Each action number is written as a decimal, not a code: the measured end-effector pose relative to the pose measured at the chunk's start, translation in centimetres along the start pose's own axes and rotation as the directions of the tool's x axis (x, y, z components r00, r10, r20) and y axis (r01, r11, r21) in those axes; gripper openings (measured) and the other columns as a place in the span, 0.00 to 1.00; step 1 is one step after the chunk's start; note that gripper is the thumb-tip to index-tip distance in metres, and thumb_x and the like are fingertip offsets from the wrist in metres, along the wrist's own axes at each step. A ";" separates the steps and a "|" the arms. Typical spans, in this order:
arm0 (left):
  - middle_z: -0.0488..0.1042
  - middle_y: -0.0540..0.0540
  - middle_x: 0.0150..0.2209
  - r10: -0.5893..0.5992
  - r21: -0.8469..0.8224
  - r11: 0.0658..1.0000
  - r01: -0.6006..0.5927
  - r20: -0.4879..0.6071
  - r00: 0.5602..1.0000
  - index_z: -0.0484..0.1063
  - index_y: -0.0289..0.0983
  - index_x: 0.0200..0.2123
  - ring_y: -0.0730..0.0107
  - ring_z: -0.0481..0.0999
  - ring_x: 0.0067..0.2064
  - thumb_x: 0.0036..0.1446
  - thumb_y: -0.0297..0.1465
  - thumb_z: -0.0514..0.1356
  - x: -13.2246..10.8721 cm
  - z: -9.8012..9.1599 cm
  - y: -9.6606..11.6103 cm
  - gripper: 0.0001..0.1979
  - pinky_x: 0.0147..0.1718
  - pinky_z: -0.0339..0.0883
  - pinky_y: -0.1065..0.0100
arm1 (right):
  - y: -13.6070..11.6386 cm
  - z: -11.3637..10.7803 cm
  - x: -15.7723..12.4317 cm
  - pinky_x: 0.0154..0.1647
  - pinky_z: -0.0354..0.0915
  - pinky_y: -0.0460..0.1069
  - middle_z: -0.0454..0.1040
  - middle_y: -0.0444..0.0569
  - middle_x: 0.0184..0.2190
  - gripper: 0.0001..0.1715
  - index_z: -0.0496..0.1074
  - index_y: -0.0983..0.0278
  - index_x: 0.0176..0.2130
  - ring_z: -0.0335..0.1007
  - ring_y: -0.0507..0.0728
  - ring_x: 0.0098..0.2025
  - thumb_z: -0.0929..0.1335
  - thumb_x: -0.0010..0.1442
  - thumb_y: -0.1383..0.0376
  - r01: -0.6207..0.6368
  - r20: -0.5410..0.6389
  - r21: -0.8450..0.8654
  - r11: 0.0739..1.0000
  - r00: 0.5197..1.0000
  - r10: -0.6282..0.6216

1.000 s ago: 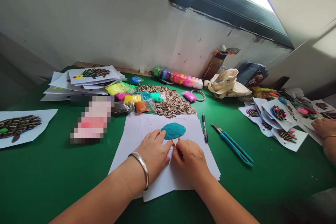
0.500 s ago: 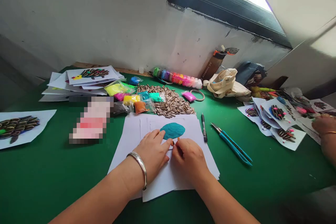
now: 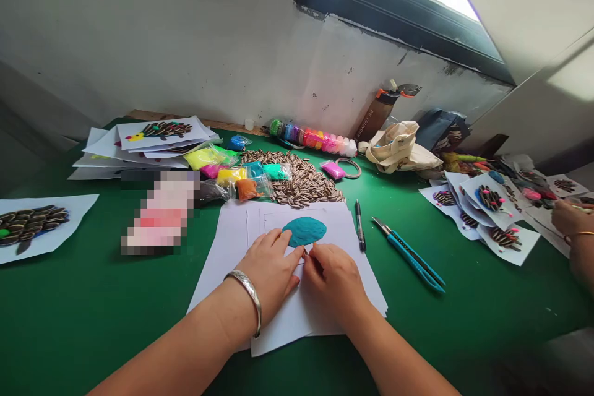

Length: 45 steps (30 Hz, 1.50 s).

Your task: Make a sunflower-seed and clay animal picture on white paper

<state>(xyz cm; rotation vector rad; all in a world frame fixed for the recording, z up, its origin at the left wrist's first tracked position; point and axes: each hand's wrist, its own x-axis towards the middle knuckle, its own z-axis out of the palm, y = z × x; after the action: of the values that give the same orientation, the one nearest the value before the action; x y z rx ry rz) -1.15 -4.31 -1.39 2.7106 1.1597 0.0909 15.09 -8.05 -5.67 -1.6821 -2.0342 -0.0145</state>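
Observation:
A flat teal clay oval (image 3: 304, 231) lies on a white sheet of paper (image 3: 278, 335) at the top of a loose stack. My left hand (image 3: 269, 266), with a silver bangle at its wrist, rests flat on the sheet. Its fingers are stretched out, the tips at the lower left edge of the oval. Just below the oval, my right hand (image 3: 338, 275) is closed in a pinch, its fingertips meeting the left hand's. A small bit of orange clay (image 3: 304, 253) shows between them, mostly covered by the fingers.
Beyond the paper are a heap of sunflower seeds (image 3: 301, 179) and bagged coloured clay (image 3: 227, 175). A pen (image 3: 360, 226) and a teal craft knife (image 3: 411, 257) lie to the right. Seed pictures (image 3: 508, 238) and another person's hand (image 3: 570, 219) are farther right.
My hands stay in place, with slight movement at the right fingertips over the orange bit. At the far right, the other person's hand has shifted slightly and a thin light stick now shows in it.

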 end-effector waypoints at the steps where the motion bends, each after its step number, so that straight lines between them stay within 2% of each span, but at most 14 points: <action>1: 0.68 0.36 0.54 0.002 0.000 1.000 -0.002 0.000 1.000 0.69 0.38 0.53 0.48 0.65 0.56 0.55 0.32 0.60 0.0 0.0 0.0 0.21 0.53 0.63 0.50 | 0.0 0.0 0.0 0.29 0.52 0.47 0.68 0.45 0.21 0.13 0.65 0.63 0.24 0.62 0.52 0.25 0.61 0.60 0.69 -0.008 0.000 0.000 1.000 1.000 0.008; 6: 0.67 0.36 0.55 -0.001 0.002 1.000 0.001 -0.007 1.000 0.69 0.38 0.53 0.48 0.65 0.57 0.55 0.32 0.60 0.0 0.4 -0.1 0.21 0.54 0.62 0.50 | -0.1 0.0 0.1 0.28 0.52 0.47 0.67 0.45 0.20 0.13 0.64 0.63 0.23 0.61 0.52 0.25 0.61 0.59 0.69 -0.004 0.018 -0.012 1.000 1.000 0.005; 11: 0.66 0.36 0.56 0.016 -0.010 1.000 -0.016 -0.020 1.000 0.66 0.41 0.55 0.47 0.64 0.57 0.55 0.33 0.61 -0.2 0.5 -0.1 0.24 0.54 0.62 0.50 | -0.1 -0.8 -0.1 0.28 0.52 0.47 0.65 0.43 0.20 0.13 0.63 0.63 0.23 0.60 0.51 0.25 0.61 0.59 0.68 -0.099 0.034 0.112 0.989 0.995 0.096; 16: 0.64 0.35 0.58 0.013 0.016 1.000 -0.014 0.054 0.998 0.65 0.44 0.57 0.43 0.61 0.59 0.55 0.36 0.61 -0.1 0.1 0.0 0.25 0.54 0.60 0.46 | 0.0 -1.5 -0.7 0.28 0.51 0.46 0.62 0.42 0.19 0.14 0.60 0.63 0.22 0.57 0.51 0.24 0.61 0.59 0.67 -0.147 0.061 0.142 0.979 0.988 0.139; 20: 0.63 0.34 0.59 0.001 0.013 1.000 -0.002 0.057 0.998 0.65 0.43 0.57 0.43 0.60 0.60 0.56 0.36 0.61 -0.2 0.0 0.1 0.25 0.55 0.59 0.46 | 0.2 -1.7 -0.9 0.28 0.52 0.46 0.63 0.42 0.20 0.13 0.62 0.63 0.23 0.58 0.51 0.25 0.61 0.59 0.67 -0.166 0.069 0.187 0.968 0.985 0.156; 27: 0.62 0.34 0.60 0.004 0.009 1.000 -0.004 0.047 0.999 0.64 0.44 0.58 0.42 0.60 0.61 0.56 0.37 0.61 -0.2 0.5 0.0 0.26 0.55 0.58 0.45 | 1.2 -2.6 -1.3 0.28 0.53 0.46 0.64 0.42 0.20 0.13 0.66 0.64 0.24 0.58 0.50 0.24 0.62 0.59 0.64 -0.281 0.058 0.259 0.924 0.959 0.276; 30: 0.62 0.33 0.60 -0.001 0.010 1.000 0.001 0.039 0.999 0.64 0.43 0.58 0.42 0.60 0.61 0.56 0.36 0.61 -0.2 0.4 0.1 0.26 0.55 0.58 0.45 | 1.2 -2.5 -1.7 0.27 0.53 0.46 0.64 0.42 0.20 0.13 0.66 0.64 0.25 0.58 0.51 0.24 0.62 0.59 0.64 -0.250 0.074 0.238 0.938 0.968 0.239; 37: 0.63 0.32 0.59 -0.001 -0.010 1.000 0.002 0.039 0.999 0.66 0.39 0.56 0.43 0.61 0.60 0.56 0.35 0.60 -0.3 0.0 0.1 0.24 0.56 0.59 0.47 | 0.0 -1.6 -1.1 0.29 0.53 0.47 0.66 0.44 0.20 0.13 0.65 0.64 0.23 0.59 0.51 0.25 0.61 0.59 0.68 -0.080 0.081 0.168 0.983 0.994 0.067; 45: 0.63 0.31 0.60 -0.006 -0.017 1.000 0.007 0.044 0.999 0.66 0.38 0.57 0.42 0.60 0.61 0.56 0.35 0.60 -0.1 0.2 0.0 0.25 0.56 0.58 0.46 | -0.3 -0.9 -0.5 0.28 0.51 0.47 0.66 0.45 0.20 0.15 0.63 0.64 0.22 0.59 0.51 0.24 0.60 0.59 0.67 -0.084 0.100 0.069 0.994 0.992 0.077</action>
<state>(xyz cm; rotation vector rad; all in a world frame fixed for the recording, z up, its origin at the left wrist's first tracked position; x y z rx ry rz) -1.19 -4.47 -1.57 2.6793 1.1503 0.0394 15.22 -8.84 -4.94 -1.7482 -2.0095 0.1698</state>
